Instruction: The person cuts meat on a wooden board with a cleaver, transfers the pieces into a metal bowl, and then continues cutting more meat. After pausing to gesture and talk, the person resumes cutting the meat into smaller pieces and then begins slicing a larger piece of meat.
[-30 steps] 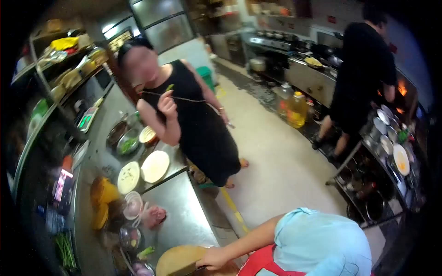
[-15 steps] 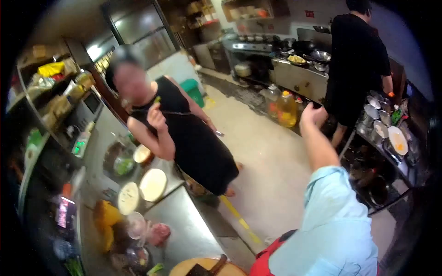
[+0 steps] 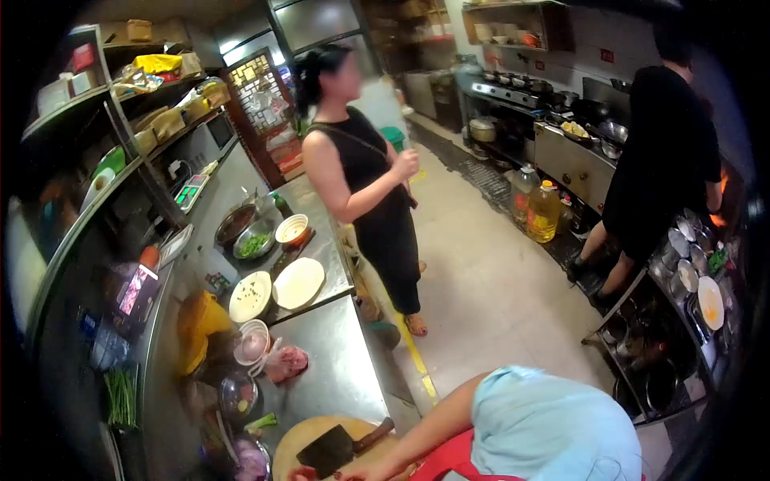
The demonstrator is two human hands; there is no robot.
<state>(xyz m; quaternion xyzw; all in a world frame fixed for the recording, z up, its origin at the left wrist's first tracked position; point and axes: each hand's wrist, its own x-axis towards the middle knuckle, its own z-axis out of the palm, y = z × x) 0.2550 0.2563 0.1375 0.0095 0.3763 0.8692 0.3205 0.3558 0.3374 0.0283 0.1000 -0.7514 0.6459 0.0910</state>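
Observation:
A cleaver (image 3: 327, 451) with a dark blade and wooden handle lies on the round wooden chopping board (image 3: 287, 439) at the bottom of the head view. My right hand (image 3: 370, 471) is low over the board, beside the cleaver's handle; the frame's lower edge cuts off most of its fingers. Only a bit of my left hand (image 3: 303, 474) shows, near the blade's lower left corner. Whether either hand holds anything is hidden. Just beyond the board are a piece of raw meat (image 3: 286, 364) by a plastic bag and a cut green onion (image 3: 261, 422).
White plates (image 3: 299, 283), a bowl of chopped greens (image 3: 254, 244) and a yellow container (image 3: 202, 325) stand along the steel counter (image 3: 341, 353). A person in black (image 3: 365, 192) stands beside it. Another person (image 3: 666, 152) works at the stove by a flame. Oil jugs (image 3: 543, 215) sit on the floor.
My right arm has come down from reaching out over the floor to the chopping board. The nearer person has turned toward the stove side. My view has shifted left.

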